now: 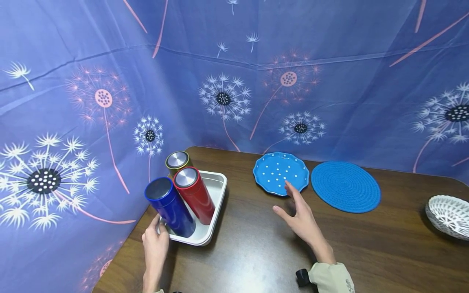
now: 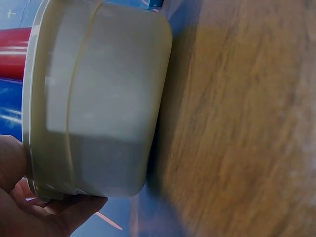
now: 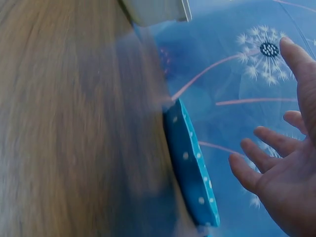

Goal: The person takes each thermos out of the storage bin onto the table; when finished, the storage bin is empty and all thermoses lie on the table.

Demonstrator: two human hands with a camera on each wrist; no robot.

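At the left of the table stands a white plastic bin (image 1: 220, 191), holding a blue thermos (image 1: 176, 215), a red thermos (image 1: 199, 199) and a third one with a yellow-green rim (image 1: 178, 160), mostly hidden behind the red. My left hand (image 1: 155, 244) grips the bin's near left corner; in the left wrist view the thumb lies over the rim and fingers (image 2: 81, 212) reach under it. My right hand (image 1: 302, 221) hovers over the table, fingers spread and holding nothing, just in front of a blue polka-dot plate (image 1: 271, 171).
A round blue woven placemat (image 1: 346, 187) lies to the right of the plate. Farther right is a white lattice basket (image 1: 450, 215). A blue dandelion-print cloth (image 1: 234, 53) hangs behind and to the left of the wooden table (image 1: 249, 244).
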